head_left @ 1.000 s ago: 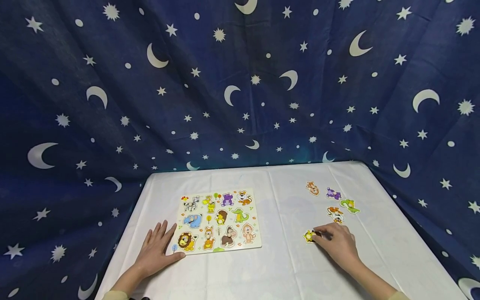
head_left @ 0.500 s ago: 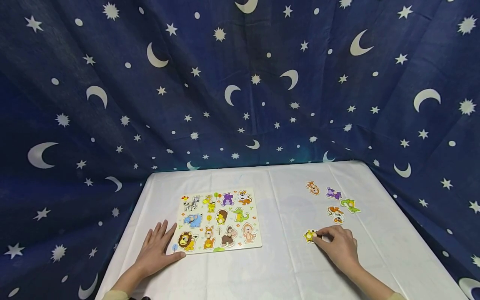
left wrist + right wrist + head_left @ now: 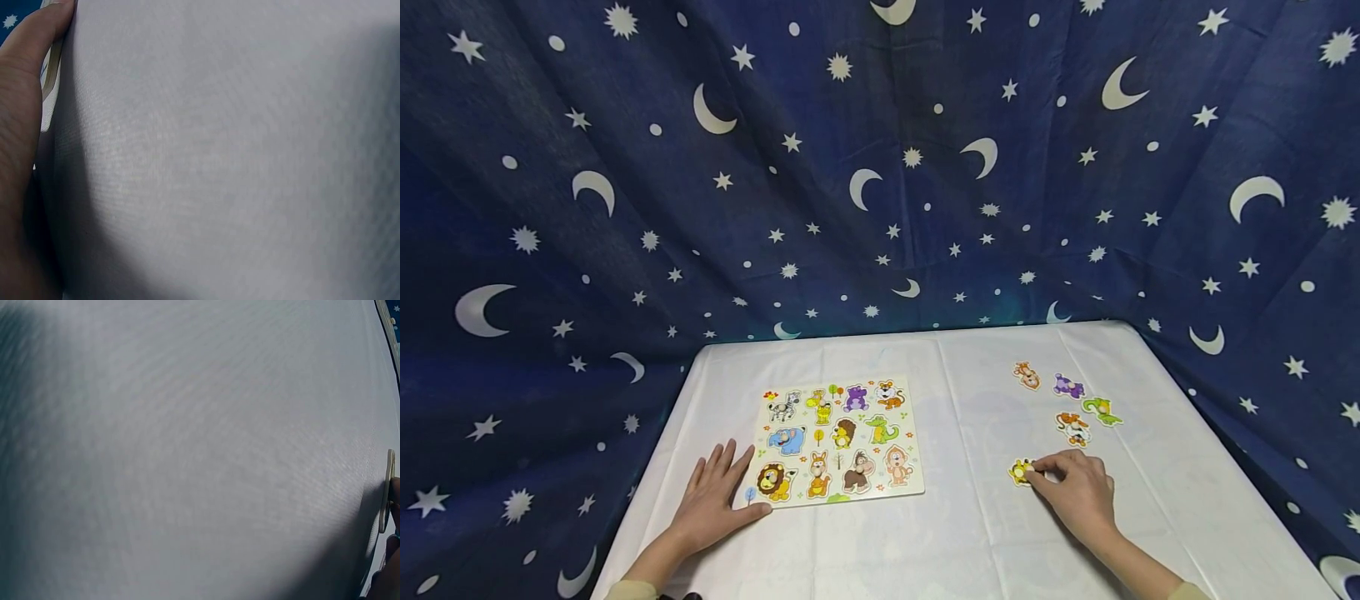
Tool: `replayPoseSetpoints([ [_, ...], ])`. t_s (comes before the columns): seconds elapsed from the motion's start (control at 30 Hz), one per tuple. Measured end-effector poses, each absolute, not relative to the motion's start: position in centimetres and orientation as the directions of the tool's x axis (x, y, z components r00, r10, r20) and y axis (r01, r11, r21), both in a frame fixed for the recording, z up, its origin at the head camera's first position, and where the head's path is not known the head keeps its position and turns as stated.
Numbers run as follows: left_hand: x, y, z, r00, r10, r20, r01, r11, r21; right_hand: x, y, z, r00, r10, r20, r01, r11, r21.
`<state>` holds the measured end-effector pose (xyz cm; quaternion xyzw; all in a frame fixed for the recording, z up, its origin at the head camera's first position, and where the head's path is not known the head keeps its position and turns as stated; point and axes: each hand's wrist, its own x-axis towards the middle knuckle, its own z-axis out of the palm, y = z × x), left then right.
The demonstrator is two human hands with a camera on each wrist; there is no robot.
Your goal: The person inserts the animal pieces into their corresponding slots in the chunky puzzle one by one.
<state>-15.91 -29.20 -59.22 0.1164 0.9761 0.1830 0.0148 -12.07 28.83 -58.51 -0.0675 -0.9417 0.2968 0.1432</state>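
Observation:
A white puzzle board (image 3: 865, 497) with colourful animals lies left of the table's middle. Flat on the tablecloth at its left side, my left hand (image 3: 713, 506) has its fingers spread, its thumb at the board's near-left corner. To the right of the board, my right hand (image 3: 1078, 490) pinches a yellow animal puzzle piece (image 3: 1019, 472) between thumb and forefinger; which animal it shows is too small to tell. The right wrist view catches the piece (image 3: 387, 494) edge-on at the right border, by the fingertips. In the left wrist view only part of the left hand (image 3: 19, 106) appears.
Beyond my right hand lie several loose pieces: an orange-brown one (image 3: 1026, 376), a purple one (image 3: 1067, 386), a green crocodile (image 3: 1101, 411) and an orange-and-white one (image 3: 1073, 429). A white cloth covers the table (image 3: 955, 533); a blue star-and-moon curtain (image 3: 880, 167) hangs behind.
The right hand's fingers have shifted slightly on the yellow piece, and more of it shows now. The left hand and the board stay in place.

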Motion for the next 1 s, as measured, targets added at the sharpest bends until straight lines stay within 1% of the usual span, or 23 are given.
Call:
replayPoseSetpoints([
  [0.27,-15.9,-29.3,-59.4,-0.972,0.235,0.02,0.227,0.908,0.351,-12.4,28.8,-58.7,-0.945,0.189,0.268,-0.003,0.811,-0.585],
  [0.63,-15.9,-29.3,-59.3,-0.971,0.241,0.015,0.229,0.903,0.364,-13.3,29.0,-58.9,-0.93,0.097,0.354,-0.111,0.846,-0.522],
  [0.83,-15.9,-29.2,-59.2,-0.97,0.241,0.014,0.23,0.902,0.366,-13.5,29.1,-58.9,-0.936,0.072,0.344,-0.124,0.849,-0.514],
  [1.0,-15.8,-29.2,-59.2,-0.971,0.239,0.012,0.227,0.904,0.362,-13.4,29.1,-58.9,-0.944,0.086,0.32,-0.105,0.839,-0.534],
])
